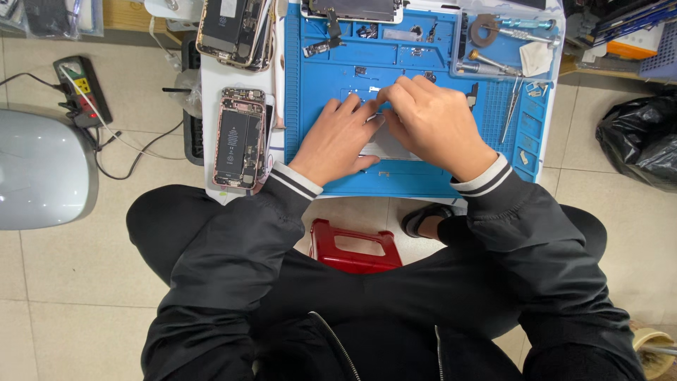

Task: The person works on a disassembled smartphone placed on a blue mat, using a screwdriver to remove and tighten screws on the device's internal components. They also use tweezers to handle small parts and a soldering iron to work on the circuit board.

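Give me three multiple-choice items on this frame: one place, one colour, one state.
1. Where does the opened phone with its battery showing lie?
A. Left of the blue mat
B. On the red stool
C. On the black bag

2. What colour is the work mat?
A. Green
B. Blue
C. Grey

3. How do the hands stand?
A. Both raised off the mat
B. One on the floor
C. Both down on a flat grey part

Answers: 1 A, it rests on the white surface beside the mat's left edge. 2 B, the mat is bright blue. 3 C, the left hand and right hand press on the grey part.
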